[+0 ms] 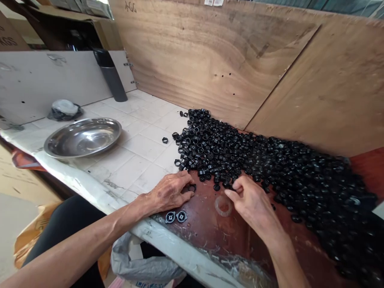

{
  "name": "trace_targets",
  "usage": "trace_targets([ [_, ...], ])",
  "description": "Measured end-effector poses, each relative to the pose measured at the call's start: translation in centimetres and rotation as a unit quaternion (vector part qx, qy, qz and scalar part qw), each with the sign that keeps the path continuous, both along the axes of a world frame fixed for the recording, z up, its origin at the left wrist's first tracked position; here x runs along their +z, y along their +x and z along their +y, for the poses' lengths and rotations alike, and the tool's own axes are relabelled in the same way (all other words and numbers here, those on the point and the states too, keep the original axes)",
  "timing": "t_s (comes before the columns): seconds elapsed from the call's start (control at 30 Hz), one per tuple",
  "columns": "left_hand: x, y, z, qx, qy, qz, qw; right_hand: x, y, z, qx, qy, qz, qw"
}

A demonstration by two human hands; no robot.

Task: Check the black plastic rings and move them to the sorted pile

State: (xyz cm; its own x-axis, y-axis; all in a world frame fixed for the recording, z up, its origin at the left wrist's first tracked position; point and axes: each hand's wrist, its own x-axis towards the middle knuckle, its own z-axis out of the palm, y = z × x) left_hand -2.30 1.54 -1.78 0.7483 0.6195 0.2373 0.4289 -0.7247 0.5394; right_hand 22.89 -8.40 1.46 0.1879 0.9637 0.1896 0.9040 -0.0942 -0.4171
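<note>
My left hand point(175, 191) rests near the table's front edge, its thumb and fingers closed round a small black ring point(192, 187). To its right, my right hand point(250, 200) pinches a small black part point(229, 187) at the near edge of a large heap of black plastic parts point(228, 148). Two round dark caps with side tabs point(175, 217) lie side by side just below my left hand. A translucent ring point(223, 206) lies flat on the reddish-brown surface point(210, 232) between the hands.
A shallow steel bowl point(84, 138) sits on the white tiled surface at the left. Behind it are a wrapped roll point(64, 109) and a dark bottle point(111, 76). A plywood board point(210, 60) stands along the back. Below the front edge hangs a grey bag point(144, 268).
</note>
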Motion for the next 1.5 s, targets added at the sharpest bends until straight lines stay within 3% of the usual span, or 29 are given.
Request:
trace_targets([
  [0.1, -0.8, 0.2, 0.1, -0.012, 0.025, -0.020, 0.999, -0.1, 0.4, 0.0, 0.004, -0.046, -0.005, 0.999],
  [0.23, -0.7, 0.5, -0.1, -0.012, 0.039, -0.089, 0.995, -2.0, -2.5, 0.9, 0.076, -0.021, -0.039, 0.996],
  [0.4, -0.2, 0.6, -0.1, -0.004, -0.024, -0.123, 0.992, -3.1, -3.7, 1.4, 0.114, 0.037, 0.009, 0.993],
  [0.63, -0.5, 0.9, 0.0, -0.006, -0.040, -0.118, 0.992, -3.3, -4.8, 1.5, 0.141, 0.037, 0.037, 0.989],
  [0.83, 0.2, 1.1, -0.3, -0.005, -0.085, -0.133, 0.987, -4.0, -5.0, 1.5, 0.165, 0.065, 0.090, 0.980],
  [1.1, 0.1, 1.1, -0.2, -0.017, -0.215, -0.212, 0.953, -3.1, -5.5, 1.3, 0.183, 0.104, 0.248, 0.946],
  [1.27, 0.2, 0.9, -0.4, -0.004, -0.312, -0.257, 0.915, -2.7, -5.7, 1.1, 0.091, 0.086, 0.362, 0.924],
  [1.37, 0.5, 0.9, -0.7, 0.016, -0.383, -0.266, 0.884, -1.9, -5.6, 1.0, 0.084, 0.076, 0.346, 0.932],
  [1.5, 0.5, 0.8, -0.8, -0.013, -0.343, -0.275, 0.898, -0.9, -5.6, 0.8, 0.119, 0.097, 0.305, 0.940],
])
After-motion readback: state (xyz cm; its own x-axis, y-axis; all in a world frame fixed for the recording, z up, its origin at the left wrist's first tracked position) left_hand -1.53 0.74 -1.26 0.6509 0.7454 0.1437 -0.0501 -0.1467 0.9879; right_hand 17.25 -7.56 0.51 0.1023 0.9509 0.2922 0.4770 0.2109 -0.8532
